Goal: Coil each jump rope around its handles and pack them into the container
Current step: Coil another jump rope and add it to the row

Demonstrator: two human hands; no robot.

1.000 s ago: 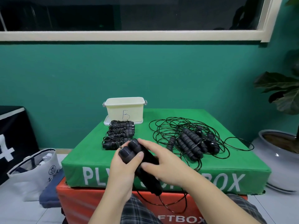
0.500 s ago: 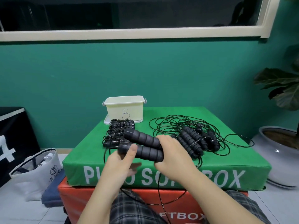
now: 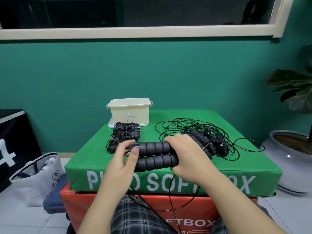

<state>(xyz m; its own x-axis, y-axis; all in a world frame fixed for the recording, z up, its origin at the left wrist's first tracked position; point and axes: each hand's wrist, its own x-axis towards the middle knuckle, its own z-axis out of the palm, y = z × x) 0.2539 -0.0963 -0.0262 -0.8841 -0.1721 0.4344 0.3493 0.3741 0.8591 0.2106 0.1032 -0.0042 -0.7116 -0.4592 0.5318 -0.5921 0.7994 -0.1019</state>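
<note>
Two black ribbed foam handles lengthwise left-right near green bench front edge; right grip clasping right ends, left grip pinching cord end.

Your two handles look like matt black ribbed foam, their cord thin and glossy. At 12 o'clock the tub is smooth cream plastic. The green box under them wears matt, faintly textured vinyl.
</note>
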